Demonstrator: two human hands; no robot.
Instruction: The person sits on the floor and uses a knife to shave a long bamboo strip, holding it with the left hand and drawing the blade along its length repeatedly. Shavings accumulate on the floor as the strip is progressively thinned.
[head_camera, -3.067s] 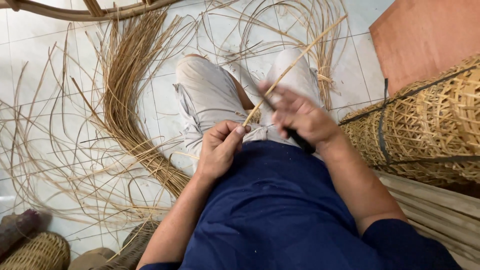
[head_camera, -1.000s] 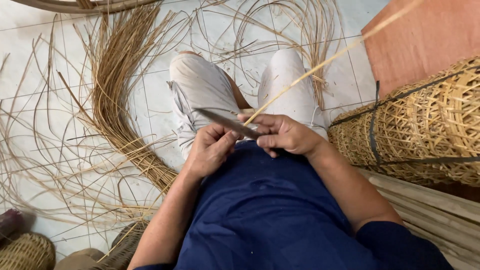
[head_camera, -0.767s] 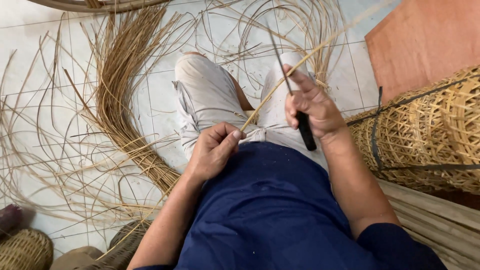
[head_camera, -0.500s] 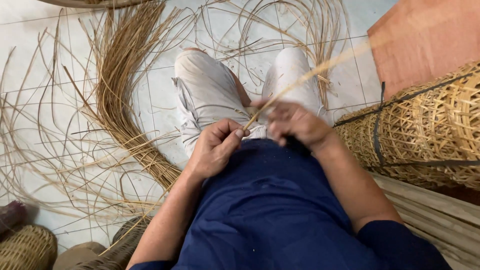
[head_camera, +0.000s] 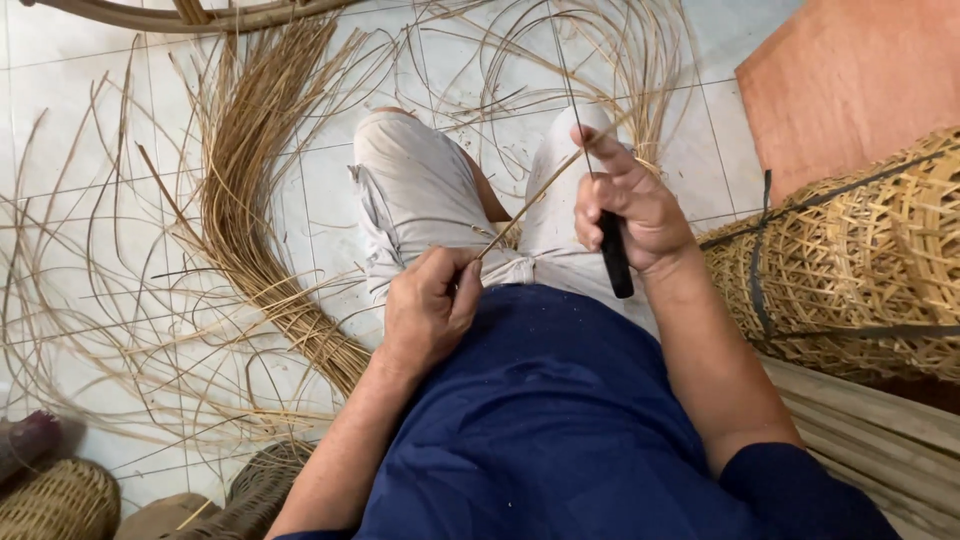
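Seated on the tiled floor (head_camera: 90, 120), knees up. My left hand (head_camera: 428, 310) is closed, pinching the near end of a cane strip (head_camera: 530, 198) at my lap. The strip runs up and away to the right, its long axis slanting from the left hand toward the right hand (head_camera: 630, 205). The right hand is clamped on a knife (head_camera: 612, 262), black handle pointing down out of the fist, thin blade rising past the fingers. Blade and strip cross just at the right hand; whether the edge sits in the strip I cannot tell. Right hand is farther along the strip, left hand anchors it.

Bundle of cane (head_camera: 250, 200) curves on the floor to my left. Woven basket (head_camera: 850, 270) just beside my right arm, banded with dark straps. Reddish board (head_camera: 850, 80) beyond it. No labels or signs in view.
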